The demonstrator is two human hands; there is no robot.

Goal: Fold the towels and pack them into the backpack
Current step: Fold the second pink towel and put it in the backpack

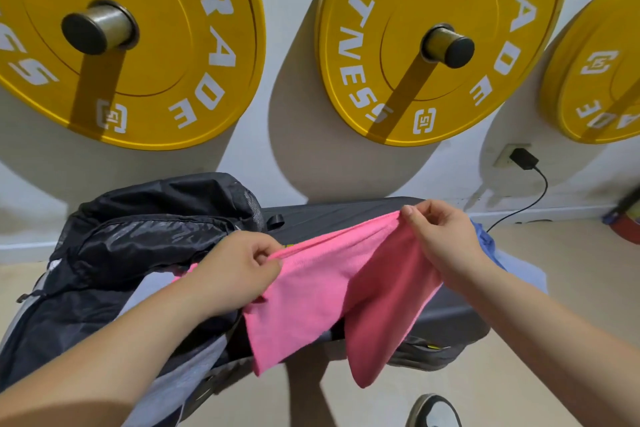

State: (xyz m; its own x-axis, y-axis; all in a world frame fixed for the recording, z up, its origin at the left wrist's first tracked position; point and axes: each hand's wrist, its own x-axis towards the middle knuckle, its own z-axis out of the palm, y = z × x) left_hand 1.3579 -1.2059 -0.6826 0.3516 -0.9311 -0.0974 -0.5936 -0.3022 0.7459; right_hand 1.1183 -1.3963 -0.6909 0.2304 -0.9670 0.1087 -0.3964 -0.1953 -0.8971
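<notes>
Forearms entered from five and seven o'clock, nearest the lens. Left hand [239,270] had its thumb and curled forefinger pinched on the upper edge of the pink towel [322,288]. Right hand [440,236] pinched the same edge farther toward two o'clock, its other fingers loosely curled. Between the two grips the edge ran taut, and the cloth hung below in two flaps in front of the black bench [346,215].

Backpack [138,243] sat at nine o'clock of the towel, at the bench's end; the left hand hid part of it, so whether its mouth stood open could not be told. Blue cloth [488,243], probably another towel, lay at three o'clock of the right hand. Yellow weight plates [121,45] hung on the wall at twelve o'clock, and a shoe [436,412] showed at six o'clock.

Judged step: folding the pink towel, with its packing not yet begun. The next move would likely call for bringing the pinched corners together, or laying the cloth on the bench, with edges kept aligned.
</notes>
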